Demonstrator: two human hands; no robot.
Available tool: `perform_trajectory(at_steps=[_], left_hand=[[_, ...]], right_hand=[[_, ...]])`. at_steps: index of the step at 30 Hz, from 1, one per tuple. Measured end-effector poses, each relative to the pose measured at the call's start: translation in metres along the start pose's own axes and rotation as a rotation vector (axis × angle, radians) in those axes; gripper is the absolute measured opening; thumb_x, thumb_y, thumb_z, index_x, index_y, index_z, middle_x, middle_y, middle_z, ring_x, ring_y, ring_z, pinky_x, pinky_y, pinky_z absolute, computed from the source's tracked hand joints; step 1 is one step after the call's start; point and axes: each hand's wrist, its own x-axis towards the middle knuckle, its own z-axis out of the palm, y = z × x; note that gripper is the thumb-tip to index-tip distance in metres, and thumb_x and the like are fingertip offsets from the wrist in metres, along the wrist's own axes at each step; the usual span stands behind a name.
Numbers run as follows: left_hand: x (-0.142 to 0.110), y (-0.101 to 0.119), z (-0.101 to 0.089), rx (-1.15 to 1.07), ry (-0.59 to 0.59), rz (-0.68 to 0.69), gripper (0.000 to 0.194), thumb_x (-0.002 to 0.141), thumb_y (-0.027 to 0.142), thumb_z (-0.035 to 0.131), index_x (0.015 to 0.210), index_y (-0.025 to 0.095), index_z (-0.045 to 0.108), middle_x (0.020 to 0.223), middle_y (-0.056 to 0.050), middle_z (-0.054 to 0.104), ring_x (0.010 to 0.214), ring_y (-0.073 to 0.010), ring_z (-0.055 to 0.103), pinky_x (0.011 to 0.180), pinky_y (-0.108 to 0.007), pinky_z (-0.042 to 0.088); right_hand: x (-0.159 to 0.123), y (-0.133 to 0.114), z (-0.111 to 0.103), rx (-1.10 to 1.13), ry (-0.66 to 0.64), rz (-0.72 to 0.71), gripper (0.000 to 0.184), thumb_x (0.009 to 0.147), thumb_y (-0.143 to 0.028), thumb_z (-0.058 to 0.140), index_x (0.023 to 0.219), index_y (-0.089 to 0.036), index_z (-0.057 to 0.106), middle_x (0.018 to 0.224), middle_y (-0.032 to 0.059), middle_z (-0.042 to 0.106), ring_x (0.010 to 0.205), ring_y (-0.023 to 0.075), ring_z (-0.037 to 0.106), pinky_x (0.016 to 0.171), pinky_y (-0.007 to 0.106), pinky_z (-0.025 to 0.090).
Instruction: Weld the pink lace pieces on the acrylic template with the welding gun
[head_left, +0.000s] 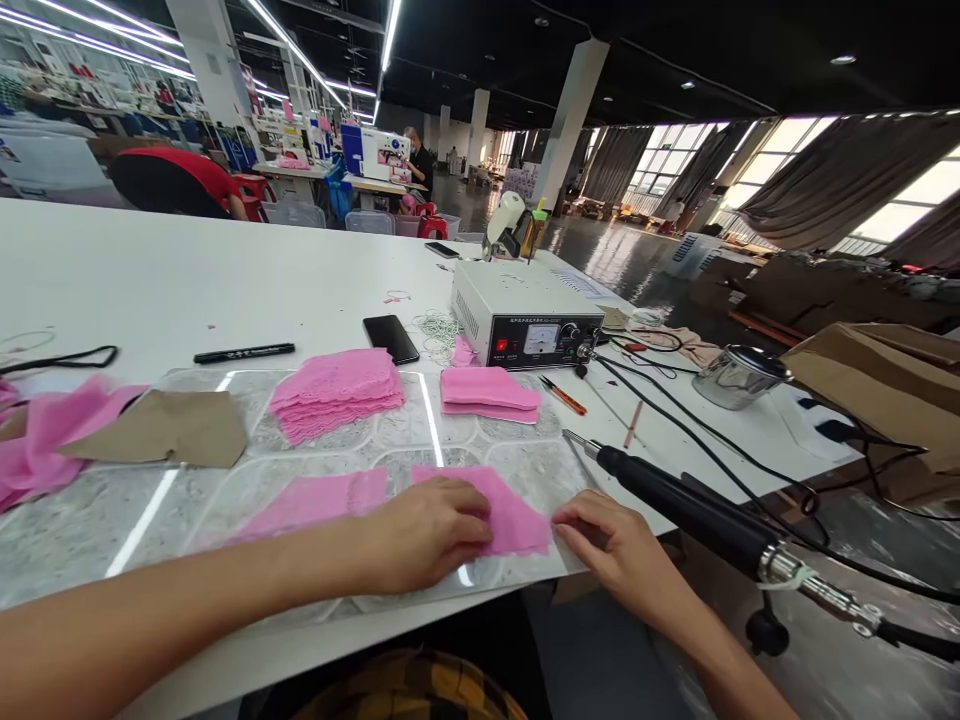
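Note:
My left hand [431,530] rests with bent fingers on a pink fabric piece [517,510], pressing it to the grey marbled mat. At that piece's right edge, the thumb and forefinger of my right hand [611,550] are pinched together at the corner. Partly under my left forearm lies a second pink piece [322,500]. Behind them sit a stack of pink lace-edged pieces [337,393] and a smaller folded pink stack [489,392]. To the right, a black handheld welding tool [675,495] with a metal tip points toward the mat.
A control box [544,335] with a dial stands behind the stacks, cables trailing right. Nearby are a phone [391,339], a black marker [244,353], an orange-handled cutter [564,395] and a glass jar [739,377]. A brown pattern piece [165,430] lies left. A person sits at a distant sewing machine.

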Motion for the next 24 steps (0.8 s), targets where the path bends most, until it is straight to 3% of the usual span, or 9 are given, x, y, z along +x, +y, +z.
perform_trajectory(at_steps=[7,15,17,21,24], left_hand=[[-0.003,-0.001,0.007,0.052,0.037,0.016,0.024,0.094,0.023,0.047,0.097,0.017,0.070,0.111,-0.010,0.066,0.103,-0.0223,0.061,0.092,-0.034,0.048],[-0.001,0.001,0.001,-0.015,0.012,-0.018,0.017,0.089,0.019,0.055,0.095,0.015,0.070,0.107,-0.010,0.068,0.102,-0.0219,0.062,0.091,-0.031,0.048],[0.003,0.005,-0.004,-0.041,-0.019,-0.096,0.018,0.086,0.023,0.061,0.100,0.015,0.068,0.106,-0.010,0.067,0.100,-0.0221,0.063,0.088,-0.030,0.048],[0.017,0.011,-0.011,-0.033,-0.006,-0.357,0.041,0.073,0.043,0.072,0.100,0.014,0.064,0.092,-0.008,0.066,0.082,-0.0238,0.063,0.067,-0.031,0.048],[0.022,0.009,-0.013,-0.111,0.061,-0.479,0.012,0.076,0.027,0.062,0.073,0.016,0.061,0.065,0.001,0.059,0.060,-0.0153,0.055,0.051,-0.024,0.036]], right_hand=[[0.003,-0.007,0.009,-0.075,-0.016,0.162,0.027,0.085,-0.035,0.052,0.063,-0.020,0.051,0.065,0.0006,0.054,0.064,0.0152,0.050,0.059,0.027,0.036],[0.013,-0.020,0.000,0.208,-0.038,0.251,0.032,0.079,-0.044,0.051,0.058,-0.020,0.047,0.057,-0.0014,0.047,0.057,0.0131,0.044,0.053,0.025,0.035],[0.019,-0.029,-0.001,0.215,-0.026,0.215,0.032,0.078,-0.044,0.052,0.058,-0.019,0.048,0.056,-0.0014,0.047,0.056,0.0128,0.044,0.052,0.025,0.035],[0.041,-0.059,0.004,0.237,-0.033,0.108,0.032,0.078,-0.043,0.051,0.056,-0.020,0.048,0.055,-0.0014,0.047,0.054,0.0123,0.043,0.051,0.025,0.035],[0.056,-0.077,0.010,0.277,-0.075,0.020,0.031,0.079,-0.043,0.049,0.058,-0.020,0.048,0.057,-0.0010,0.050,0.056,0.0123,0.044,0.053,0.025,0.036]])
